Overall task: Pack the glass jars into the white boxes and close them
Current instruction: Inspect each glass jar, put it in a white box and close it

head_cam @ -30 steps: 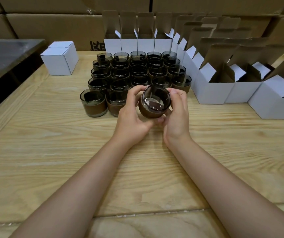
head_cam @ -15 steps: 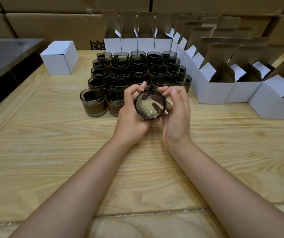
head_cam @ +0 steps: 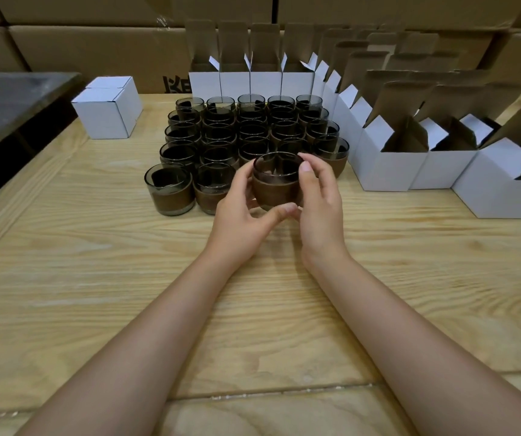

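Your wooden worktop (head_cam: 64, 278) is carrying a block of glass jars (head_cam: 221, 136) far centre, open white boxes (head_cam: 388, 168) along the right, one closed box (head_cam: 105, 114) far left.

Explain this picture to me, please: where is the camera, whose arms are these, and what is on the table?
There is no machine here: a person wears one camera on the head, looking down at their own arms. The left hand and right hand together hold one upright glass jar, fingers curled round it. Behind it, more glass jars stand in rows on the wooden table. To the right stand open white boxes; at far left sits a closed white box.
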`<state>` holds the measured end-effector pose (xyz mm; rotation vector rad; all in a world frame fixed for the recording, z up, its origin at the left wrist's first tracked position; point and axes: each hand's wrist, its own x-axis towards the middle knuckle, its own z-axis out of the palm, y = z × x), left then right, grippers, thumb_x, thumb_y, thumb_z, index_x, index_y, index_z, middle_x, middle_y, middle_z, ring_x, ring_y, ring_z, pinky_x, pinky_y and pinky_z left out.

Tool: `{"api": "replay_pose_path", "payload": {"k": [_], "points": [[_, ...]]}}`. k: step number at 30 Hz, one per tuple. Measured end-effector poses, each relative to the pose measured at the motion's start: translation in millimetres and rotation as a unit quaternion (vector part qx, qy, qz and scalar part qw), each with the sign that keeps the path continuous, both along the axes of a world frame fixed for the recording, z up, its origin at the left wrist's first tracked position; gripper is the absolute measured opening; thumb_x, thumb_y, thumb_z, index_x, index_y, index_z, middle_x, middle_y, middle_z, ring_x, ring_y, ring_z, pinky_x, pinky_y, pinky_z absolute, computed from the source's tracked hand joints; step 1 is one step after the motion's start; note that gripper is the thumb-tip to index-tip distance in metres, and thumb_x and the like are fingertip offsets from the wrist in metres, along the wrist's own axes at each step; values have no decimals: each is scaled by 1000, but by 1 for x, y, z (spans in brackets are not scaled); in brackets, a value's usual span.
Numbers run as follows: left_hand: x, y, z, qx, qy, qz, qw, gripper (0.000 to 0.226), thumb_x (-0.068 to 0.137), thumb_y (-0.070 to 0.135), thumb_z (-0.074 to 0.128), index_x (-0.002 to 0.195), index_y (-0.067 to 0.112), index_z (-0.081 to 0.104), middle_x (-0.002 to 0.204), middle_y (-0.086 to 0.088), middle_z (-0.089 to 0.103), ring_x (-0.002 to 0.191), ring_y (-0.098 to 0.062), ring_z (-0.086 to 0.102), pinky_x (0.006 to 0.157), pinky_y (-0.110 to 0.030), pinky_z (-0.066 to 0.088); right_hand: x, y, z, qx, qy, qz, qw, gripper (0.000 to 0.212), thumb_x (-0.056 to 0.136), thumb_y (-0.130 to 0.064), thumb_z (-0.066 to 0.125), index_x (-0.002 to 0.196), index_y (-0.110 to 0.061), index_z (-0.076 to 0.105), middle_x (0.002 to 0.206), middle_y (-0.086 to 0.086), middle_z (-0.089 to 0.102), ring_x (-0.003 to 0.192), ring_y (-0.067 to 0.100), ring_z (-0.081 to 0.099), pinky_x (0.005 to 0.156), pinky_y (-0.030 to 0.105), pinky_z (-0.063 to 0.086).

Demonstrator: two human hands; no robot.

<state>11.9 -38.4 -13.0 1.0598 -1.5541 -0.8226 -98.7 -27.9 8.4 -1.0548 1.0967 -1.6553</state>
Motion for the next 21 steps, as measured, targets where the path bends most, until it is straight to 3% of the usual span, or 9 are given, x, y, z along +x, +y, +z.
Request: {"api": "replay_pose_path", "payload": {"k": [3, 5, 7, 10, 13, 16, 18, 21], "points": [[-1, -1, -1, 22, -12, -12, 1000, 69, 79, 19, 78, 137, 23, 41, 120, 16, 60, 109, 5, 59, 95, -19, 47, -3, -3, -1, 9, 41, -19, 999, 9, 96, -34, 55, 103, -36, 60, 105, -6, 67, 99, 8, 64, 88, 36, 55], [-2, -2, -1, 38, -22, -16, 999, 80, 80, 17, 76, 148, 16, 33, 131, 5, 57, 117, -2, 57, 103, -25, 45, -6, -5, -2, 19, 56, -26, 998, 9, 96, -32, 54, 103, -32, 60, 105, -2, 67, 101, 13, 64, 91, 38, 53], [-2, -1, 0, 40, -36, -14, 998, 88, 81, 18, 76, 152, 16, 25, 141, 1, 52, 125, -7, 52, 108, -30, 41, -9, -8, -4, 36, 56, -22, 998, 10, 97, -29, 53, 102, -30, 61, 99, -7, 67, 94, 8, 64, 84, 32, 53], [-1, -2, -1, 37, -68, -1, 997, 83, 81, 23, 77, 150, 19, 31, 139, 7, 53, 126, -4, 50, 109, -28, 39, -11, -12, -8, 59, 79, -22, 995, 12, 97, -30, 51, 102, -29, 61, 92, -11, 67, 80, 1, 61, 72, 24, 47], [-1, -3, -4, 40, -117, 14, 992, 71, 81, 32, 75, 142, 27, 38, 117, 28, 54, 110, 11, 50, 95, -6, 38, -12, -13, -12, 66, 111, -21, 991, 14, 98, -30, 49, 106, -27, 60, 96, -7, 67, 89, 6, 63, 82, 28, 51], [-2, -2, -3, 34, -149, 26, 988, 71, 82, 34, 74, 142, 26, 36, 114, 28, 49, 109, 7, 47, 84, 5, 30, -13, -13, -15, 73, 144, -19, 987, 17, 97, -30, 48, 111, -27, 58, 102, -2, 67, 94, 11, 63, 86, 31, 51], [-2, -2, -4, 31, -167, 26, 985, 71, 83, 33, 73, 142, 24, 35, 122, 21, 51, 116, 1, 46, 90, -1, 30, -14, -13, -17, 71, 172, -22, 982, 18, 97, -31, 49, 113, -27, 56, 99, -3, 66, 85, 3, 62, 79, 24, 50], [-3, -4, -3, 42, -199, 22, 979, 77, 84, 32, 71, 147, 18, 29, 140, 4, 49, 131, -12, 42, 108, -26, 34, -14, -12, -19, 64, 232, -38, 970, 20, 95, -31, 51, 115, -29, 54, 93, -12, 65, 72, -8, 60, 61, 7, 43]]}}
